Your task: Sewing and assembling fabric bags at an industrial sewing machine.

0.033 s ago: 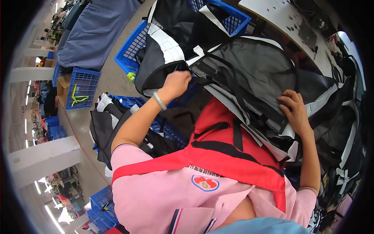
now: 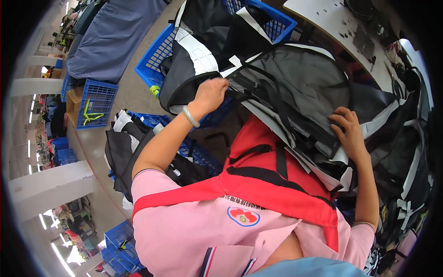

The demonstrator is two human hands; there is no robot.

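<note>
A dark bag piece of black mesh (image 2: 304, 78) with pale edging, straps and a zipper lies across my lap. My left hand (image 2: 210, 96), with a bracelet at the wrist, is closed at the edge of a black fabric panel (image 2: 184, 90), beside the mesh piece's left end. Its fingertips are partly hidden. My right hand (image 2: 347, 131) rests on the right part of the mesh piece with its fingers apart and bent. Beneath the pieces shows my red apron (image 2: 277, 184) with black trim.
A blue crate (image 2: 154, 57) ahead holds black and white fabric pieces. Another pile of black pieces (image 2: 122, 157) lies in a crate at my left. A pale worktable (image 2: 318, 16) stands at the far right, and more dark bag pieces (image 2: 397, 157) are heaped beside my right arm.
My left hand has shifted very slightly upward at the panel's edge. My right hand and the mesh piece stay in place.
</note>
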